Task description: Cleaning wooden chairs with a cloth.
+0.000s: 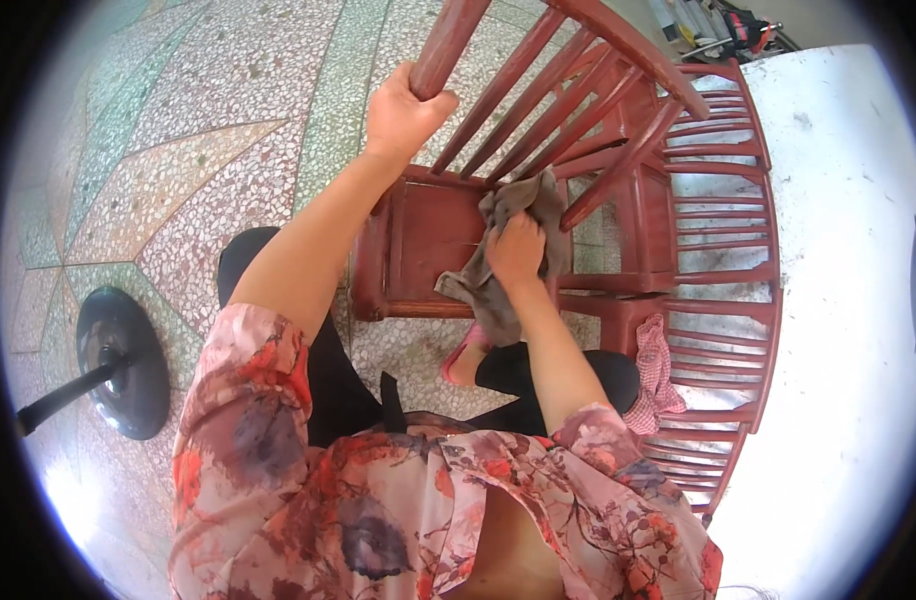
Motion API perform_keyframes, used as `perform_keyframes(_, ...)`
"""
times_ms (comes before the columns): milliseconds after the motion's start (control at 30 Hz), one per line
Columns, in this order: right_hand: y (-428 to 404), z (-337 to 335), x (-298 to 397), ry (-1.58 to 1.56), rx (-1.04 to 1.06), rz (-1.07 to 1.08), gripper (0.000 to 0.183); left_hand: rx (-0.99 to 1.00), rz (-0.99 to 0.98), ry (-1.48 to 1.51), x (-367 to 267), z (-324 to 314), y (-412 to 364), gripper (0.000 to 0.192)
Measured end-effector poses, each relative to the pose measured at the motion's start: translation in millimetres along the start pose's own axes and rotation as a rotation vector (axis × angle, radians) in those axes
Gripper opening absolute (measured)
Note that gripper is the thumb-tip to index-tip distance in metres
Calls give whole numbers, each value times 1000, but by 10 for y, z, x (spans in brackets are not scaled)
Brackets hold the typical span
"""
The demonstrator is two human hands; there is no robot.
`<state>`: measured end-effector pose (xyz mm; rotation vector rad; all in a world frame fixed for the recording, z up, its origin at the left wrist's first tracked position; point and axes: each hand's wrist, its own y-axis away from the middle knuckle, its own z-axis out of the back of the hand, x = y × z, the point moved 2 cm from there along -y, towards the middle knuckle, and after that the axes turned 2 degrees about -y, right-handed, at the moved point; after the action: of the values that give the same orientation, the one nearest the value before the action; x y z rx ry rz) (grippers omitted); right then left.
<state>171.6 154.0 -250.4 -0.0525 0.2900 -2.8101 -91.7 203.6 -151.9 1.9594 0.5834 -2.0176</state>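
Observation:
Before me stands a red-painted wooden chair (435, 232) with a slatted back and a flat panelled seat. My left hand (407, 112) grips the thick upright post (449, 49) at the left of its backrest. On the right part of the seat, my right hand (516, 247) presses down on a crumpled grey-brown cloth (533, 196). One end of the cloth hangs over the seat's front edge, and its far end touches the foot of the back slats. The fingertips of my right hand are partly lost in the folds.
More red wooden chairs (638, 225) stand in a row at the right, backs against a white wall (833, 247). A red-checked cloth (656, 375) drapes over one. A round black stand base (124, 360) with a pole sits on the terrazzo floor (225, 82) at left. Assorted items (728, 30) lie at the far right.

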Motion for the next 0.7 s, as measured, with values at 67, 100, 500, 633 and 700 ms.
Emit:
perform_keyframes(67, 176, 154, 147, -12, 143, -54, 48, -2, 12, -12, 31, 24, 4, 27)
perform_keyframes(100, 277, 225, 181, -21, 283, -117, 49, 3, 12, -7, 11, 13, 11, 27)
perform_keyframes(500, -76, -86, 76, -168, -7, -90, 58, 21, 29, -27, -66, -70, -6, 31)
perform_keyframes(633, 61, 10, 84, -327, 151, -59, 58, -5, 24, 38, -66, 19, 29, 31)
perform_keyframes(700, 306, 73, 94, -354, 120, -14, 58, -4, 35, -18, -6, 86, 21, 32)
